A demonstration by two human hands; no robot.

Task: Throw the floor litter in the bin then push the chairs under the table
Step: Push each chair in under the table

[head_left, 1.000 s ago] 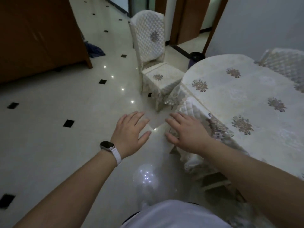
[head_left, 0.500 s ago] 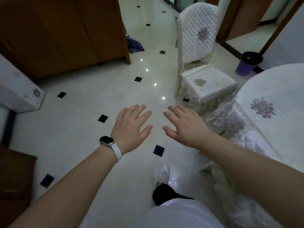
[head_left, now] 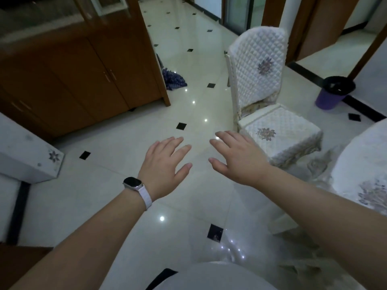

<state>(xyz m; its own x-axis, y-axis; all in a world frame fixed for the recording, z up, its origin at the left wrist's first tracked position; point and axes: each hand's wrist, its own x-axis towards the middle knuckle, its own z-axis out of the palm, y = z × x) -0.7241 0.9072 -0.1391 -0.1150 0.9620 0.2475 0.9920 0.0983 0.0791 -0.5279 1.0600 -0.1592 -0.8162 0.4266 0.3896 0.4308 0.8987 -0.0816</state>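
Note:
A chair [head_left: 270, 114] in a white quilted cover stands on the tiled floor ahead and to the right, pulled out from the round table [head_left: 364, 164], whose cloth-covered edge shows at the right. A purple bin [head_left: 333, 93] with a black liner sits by the far right wall. My left hand [head_left: 165, 164], with a white watch on the wrist, and my right hand [head_left: 236, 158] are stretched forward over the floor, fingers apart, holding nothing. My right hand is a short way left of the chair seat and not touching it. No litter shows on the floor.
A brown wooden cabinet [head_left: 79, 80] fills the upper left. A dark blue cloth bundle [head_left: 173, 80] lies on the floor by its corner. A white covered edge [head_left: 27, 155] juts in at the left. Doorways open at the back.
My view has moved forward and swung left, so the chair and bin look closer and less of the table shows. Both hands stay stretched out and empty.

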